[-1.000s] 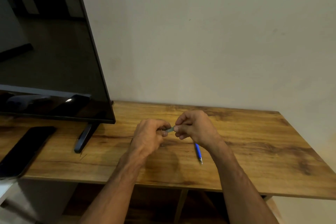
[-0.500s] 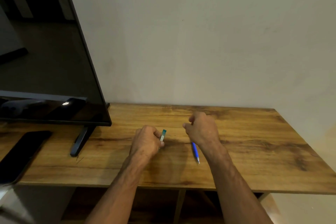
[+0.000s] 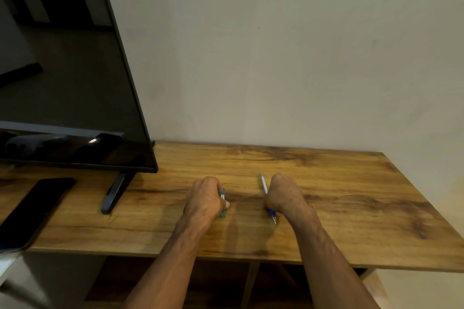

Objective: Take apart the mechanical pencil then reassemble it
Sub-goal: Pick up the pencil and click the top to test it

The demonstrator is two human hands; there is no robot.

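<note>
Since a second ago the hands have parted: the left hand (image 3: 206,198) grips a short green piece (image 3: 222,204), the right hand (image 3: 283,195) the pencil body (image 3: 263,184), long axis running front-to-back, mid-table (image 3: 351,195), pieces well apart.

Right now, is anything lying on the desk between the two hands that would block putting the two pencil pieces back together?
Nothing visible does. The left hand holds the green piece, the right hand holds the blue pencil part, and only bare desk lies between them.
</note>
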